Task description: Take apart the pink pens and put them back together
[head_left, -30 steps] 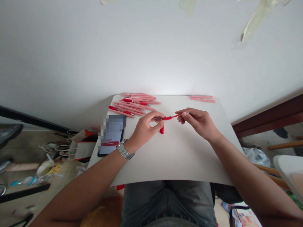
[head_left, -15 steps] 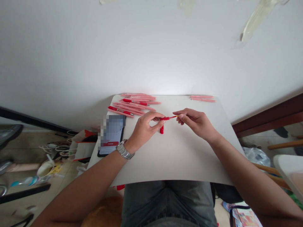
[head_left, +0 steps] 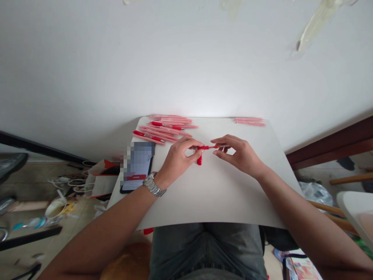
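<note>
My left hand [head_left: 180, 157] is closed in a pinch on a thin red pen refill [head_left: 207, 147] over the middle of a small white table [head_left: 221, 194]. A short red pen part [head_left: 199, 160] sticks down below the same fingers. My right hand [head_left: 237, 154] pinches the refill's other end with the remaining fingers loosely spread. A silver watch [head_left: 153, 184] sits on my left wrist.
A pile of several pink and red pens [head_left: 164, 128] lies at the table's far left, and a few pink pen barrels [head_left: 250, 121] at the far right. A phone [head_left: 137, 166] rests on the left edge. Cluttered floor lies to the left, wooden furniture to the right.
My right hand has slid left along the refill toward my left hand, so less of the refill shows between them. My left hand has stayed in place.
</note>
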Available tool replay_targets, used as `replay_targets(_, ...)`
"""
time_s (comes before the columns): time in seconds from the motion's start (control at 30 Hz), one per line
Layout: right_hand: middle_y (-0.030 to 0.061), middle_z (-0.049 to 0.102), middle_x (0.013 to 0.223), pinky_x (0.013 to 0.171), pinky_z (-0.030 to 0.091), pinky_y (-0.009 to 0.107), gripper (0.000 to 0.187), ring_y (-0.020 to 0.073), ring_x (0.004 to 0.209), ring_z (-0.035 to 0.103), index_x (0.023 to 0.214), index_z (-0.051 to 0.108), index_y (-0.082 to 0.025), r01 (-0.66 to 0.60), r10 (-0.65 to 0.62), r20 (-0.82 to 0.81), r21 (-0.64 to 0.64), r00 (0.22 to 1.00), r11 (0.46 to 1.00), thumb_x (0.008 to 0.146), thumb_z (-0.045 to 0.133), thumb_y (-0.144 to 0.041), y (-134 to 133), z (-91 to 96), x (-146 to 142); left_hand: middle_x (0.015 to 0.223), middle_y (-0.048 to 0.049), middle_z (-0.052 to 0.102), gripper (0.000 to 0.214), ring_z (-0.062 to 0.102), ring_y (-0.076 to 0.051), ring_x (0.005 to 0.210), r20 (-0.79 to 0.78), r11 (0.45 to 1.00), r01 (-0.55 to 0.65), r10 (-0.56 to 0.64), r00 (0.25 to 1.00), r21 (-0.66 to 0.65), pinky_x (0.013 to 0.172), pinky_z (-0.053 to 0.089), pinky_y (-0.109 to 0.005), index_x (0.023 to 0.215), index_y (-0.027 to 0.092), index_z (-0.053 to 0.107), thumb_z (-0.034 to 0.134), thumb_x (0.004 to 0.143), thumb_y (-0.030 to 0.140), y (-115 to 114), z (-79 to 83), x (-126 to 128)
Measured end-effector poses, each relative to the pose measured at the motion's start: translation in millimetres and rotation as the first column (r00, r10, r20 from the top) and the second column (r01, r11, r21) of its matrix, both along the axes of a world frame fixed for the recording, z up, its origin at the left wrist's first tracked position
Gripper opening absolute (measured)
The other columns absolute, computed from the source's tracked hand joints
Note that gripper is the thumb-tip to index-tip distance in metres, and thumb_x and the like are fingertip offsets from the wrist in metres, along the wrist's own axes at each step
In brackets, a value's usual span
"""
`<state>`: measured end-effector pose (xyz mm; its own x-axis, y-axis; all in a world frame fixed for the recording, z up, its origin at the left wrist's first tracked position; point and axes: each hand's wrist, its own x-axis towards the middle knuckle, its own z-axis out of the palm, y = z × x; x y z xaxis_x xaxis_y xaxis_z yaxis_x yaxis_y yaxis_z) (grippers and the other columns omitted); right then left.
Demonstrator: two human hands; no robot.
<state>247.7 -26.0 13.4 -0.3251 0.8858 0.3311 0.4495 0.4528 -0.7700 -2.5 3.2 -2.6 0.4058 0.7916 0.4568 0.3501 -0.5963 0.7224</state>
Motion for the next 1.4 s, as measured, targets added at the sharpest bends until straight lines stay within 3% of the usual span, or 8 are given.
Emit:
replay_targets(0.23,0.0070,0.074,0.101,0.074,0.060,0.036,0.015,0.0193,0.081,0.070,0.110,0.078,-0.025,0.005,-0.008,0.058,0.053,0.998,0.999,0.100,0.069,-0.033,0,-2.7,-2,0.098,-0.0031,0.073,0.010,0.070,-0.018,0.090,-0.028,0.999,0.001,0.000,1.000,0.039,0.109,0.053,-0.045,0.104,0.024,0.078,0.075,0.095,0.021,0,-1.9,1)
replay_targets(0.4,0.0050,0.073,0.096,0.070,0.056,0.033,0.011,0.0172,0.076,0.066,0.105,0.077,-0.024,0.038,-0.045,0.082,0.078,0.996,0.996,0.101,0.069,-0.030,3,-6.7,-3,0.110,-0.0050,0.069,0.022,0.068,-0.017,0.094,-0.043,0.998,-0.020,0.022,0.999,0.055,0.095,0.059,-0.038,0.114,0.023,0.074,0.077,0.093,0.018,-1,-3.1,1)
replay_targets(0.6,0.0040,0.072,0.090,0.066,0.051,0.033,0.008,0.0162,0.068,0.062,0.096,0.074,-0.023,0.213,-0.230,0.150,0.123,0.962,0.969,0.099,0.069,-0.029,9,-10.7,4,0.113,-0.0057,0.066,0.023,0.064,-0.020,0.100,-0.068,0.989,-0.097,0.105,0.992,0.112,0.094,0.058,-0.040,0.116,0.024,0.071,0.075,0.094,0.018,-1,2.2,-1)
replay_targets(0.8,0.0042,0.069,0.086,0.066,0.047,0.032,0.013,0.0178,0.070,0.061,0.089,0.068,-0.022,0.337,-0.370,0.285,0.158,0.885,0.928,0.099,0.065,-0.028,15,-18.1,11,0.111,-0.0062,0.066,0.013,0.065,-0.020,0.101,-0.100,0.995,-0.060,0.068,0.993,0.085,0.095,0.057,-0.040,0.110,0.023,0.072,0.069,0.098,0.018,-1,1.3,-1)
replay_targets(1.13,0.0050,0.066,0.089,0.061,0.035,0.031,0.009,0.0173,0.069,0.055,0.087,0.056,-0.022,0.374,-0.370,0.516,0.101,0.773,0.922,0.094,0.061,-0.023,18,-23.9,9,0.110,-0.0073,0.068,0.012,0.067,-0.019,0.098,-0.137,0.999,-0.041,0.042,0.990,0.013,0.094,0.057,-0.040,0.110,0.021,0.072,0.064,0.101,0.021,-1,-1.1,-2)
replay_targets(1.4,0.0035,0.059,0.077,0.060,0.027,0.032,0.026,0.0179,0.067,0.049,0.073,0.044,-0.023,0.344,-0.361,0.610,0.150,0.706,0.927,0.096,0.056,-0.027,20,-25.5,4,0.110,-0.0072,0.068,0.012,0.067,-0.019,0.097,-0.127,0.999,-0.034,0.035,0.991,0.003,0.094,0.058,-0.039,0.110,0.021,0.072,0.063,0.101,0.021,0,-2.0,-1)
